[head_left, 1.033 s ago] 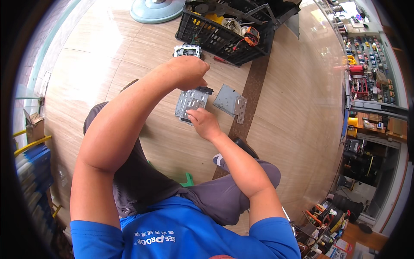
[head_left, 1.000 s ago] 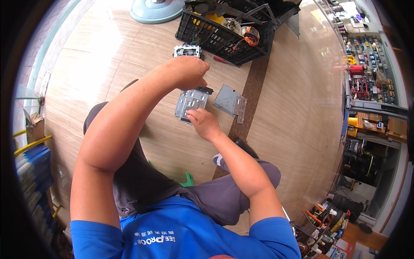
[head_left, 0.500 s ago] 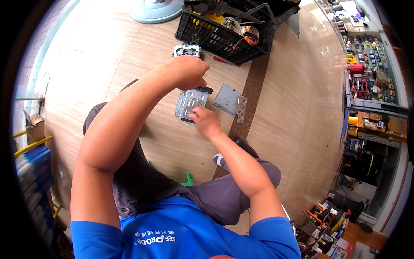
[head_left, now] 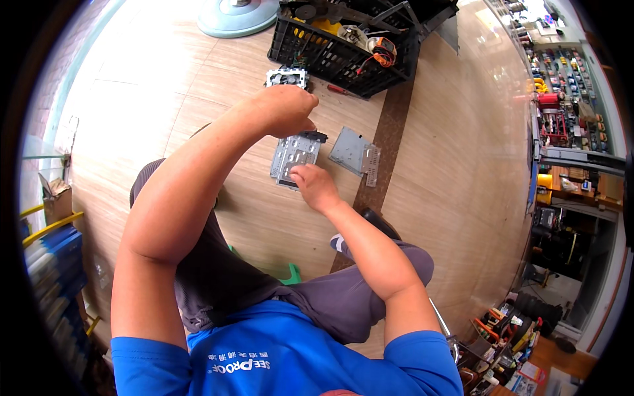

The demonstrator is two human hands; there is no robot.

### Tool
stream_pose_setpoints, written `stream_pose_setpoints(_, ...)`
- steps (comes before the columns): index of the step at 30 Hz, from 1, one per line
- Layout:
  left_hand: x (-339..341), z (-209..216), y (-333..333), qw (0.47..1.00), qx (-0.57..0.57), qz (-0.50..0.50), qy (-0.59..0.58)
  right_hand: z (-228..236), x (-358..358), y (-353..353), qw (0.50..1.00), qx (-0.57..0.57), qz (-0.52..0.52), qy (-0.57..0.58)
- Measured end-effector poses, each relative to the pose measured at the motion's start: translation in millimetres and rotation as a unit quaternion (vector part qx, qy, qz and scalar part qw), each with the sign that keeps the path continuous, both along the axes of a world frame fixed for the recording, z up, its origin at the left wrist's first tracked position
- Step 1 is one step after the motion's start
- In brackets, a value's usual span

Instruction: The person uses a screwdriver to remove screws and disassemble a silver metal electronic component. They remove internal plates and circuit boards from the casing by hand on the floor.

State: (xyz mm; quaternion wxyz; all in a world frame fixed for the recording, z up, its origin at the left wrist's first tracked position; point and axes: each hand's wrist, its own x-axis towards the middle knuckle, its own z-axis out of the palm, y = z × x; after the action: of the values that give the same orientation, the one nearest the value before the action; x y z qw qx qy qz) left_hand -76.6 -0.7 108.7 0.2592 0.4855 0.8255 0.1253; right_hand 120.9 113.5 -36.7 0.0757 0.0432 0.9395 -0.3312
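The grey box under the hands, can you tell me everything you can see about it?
The box looks like grey metal, with slots and small holes in its top and a black part at its far end. It lies flat on the floor, left of a grey plate. The right hand seems to touch its near end. The left hand is over its far end; touching or not, I can't tell.

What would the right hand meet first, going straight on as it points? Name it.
Most likely the grey metal housing; the right hand points across it, though whether it touches the metal is unclear.
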Motion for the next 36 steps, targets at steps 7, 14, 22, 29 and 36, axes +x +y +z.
stream_pose_setpoints(7, 1, -3, -3, 1.0, 0.003, 0.006, 0.008, 21, -7, -7, 0.994, -0.033, -0.063, -0.082)
stream_pose_setpoints(14, 2, 6, 2, 0.999, -0.034, 0.001, -0.008, 9, -3, 0, 0.999, 0.009, -0.033, -0.043)
stream_pose_setpoints(22, 3, -6, 0, 1.0, 0.012, 0.008, 0.02, 5, -1, 1, 1.0, -0.027, 0.0, -0.016)
stream_pose_setpoints(29, 8, -4, 2, 0.998, -0.057, -0.022, -0.01, 6, -1, 1, 0.996, -0.061, -0.05, -0.043)
stream_pose_setpoints(36, 10, -11, -3, 0.998, -0.056, -0.023, -0.001, 9, -1, 5, 0.989, 0.047, -0.086, -0.109)
